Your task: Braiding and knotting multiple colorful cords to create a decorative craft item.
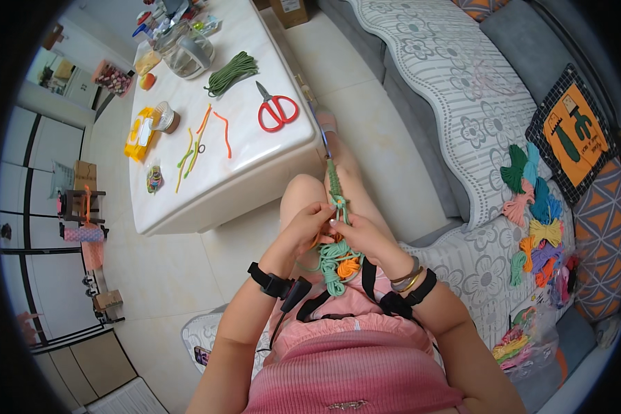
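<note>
Green and orange cords run between my two hands above my lap. My left hand (312, 227) pinches cord at the lower end of a knotted green cord strip (334, 181), with an orange strand by its fingers. Close on the right, my right hand (361, 234) has its thumb and fingers closed on the green cords. The strip stretches away between my knees toward a thin blue piece (325, 142) beside the table corner. Below my hands, a bundle of mint-green cord (333, 277) and a bundle of orange cord (348, 268) rest on my lap.
The white table (186, 217) at left holds red-handled scissors (278, 113), a dark green cord hank (231, 74), cord scraps (228, 135), a glass pitcher (185, 54) and yellow-packaged wipes (141, 135). Colored cord hanks (545, 233) lie on the sofa (484, 259) at right.
</note>
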`<state>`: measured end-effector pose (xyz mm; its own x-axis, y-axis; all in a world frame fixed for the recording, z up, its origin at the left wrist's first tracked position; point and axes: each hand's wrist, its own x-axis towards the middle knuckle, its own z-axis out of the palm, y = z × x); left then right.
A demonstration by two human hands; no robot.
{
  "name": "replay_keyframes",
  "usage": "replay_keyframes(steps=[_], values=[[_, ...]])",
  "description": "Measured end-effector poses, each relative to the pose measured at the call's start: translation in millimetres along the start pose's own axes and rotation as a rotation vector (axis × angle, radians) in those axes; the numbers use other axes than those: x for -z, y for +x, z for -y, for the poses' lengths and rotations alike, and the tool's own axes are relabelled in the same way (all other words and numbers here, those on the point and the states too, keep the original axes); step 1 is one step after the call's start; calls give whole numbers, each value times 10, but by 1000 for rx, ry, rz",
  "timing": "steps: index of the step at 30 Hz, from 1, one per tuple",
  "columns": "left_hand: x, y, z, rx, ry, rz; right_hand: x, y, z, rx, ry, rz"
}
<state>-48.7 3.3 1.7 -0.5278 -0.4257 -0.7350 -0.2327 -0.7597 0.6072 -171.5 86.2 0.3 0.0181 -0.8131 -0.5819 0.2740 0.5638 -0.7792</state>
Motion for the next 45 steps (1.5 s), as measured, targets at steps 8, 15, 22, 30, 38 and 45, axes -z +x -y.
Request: replay_keyframes(steps=[8,15,22,30,38,45], values=[[23,-10,14,46,-6,132,0,-127,-157,53,66,35],[11,102,80,68,-256,102,58,-92,-231,15,43,145],[-52,127,71,31,-104,65,157,-107,-219,42,-86,124],[104,-243,125,-155,459,-108,295,-175,-124,243,-554,-112],[270,-540,140,-222,162,-190,290,-237,54,494,-893,-305],[215,-680,35,-2,-240,-62,166,-17,60,600,-1016,-318]])
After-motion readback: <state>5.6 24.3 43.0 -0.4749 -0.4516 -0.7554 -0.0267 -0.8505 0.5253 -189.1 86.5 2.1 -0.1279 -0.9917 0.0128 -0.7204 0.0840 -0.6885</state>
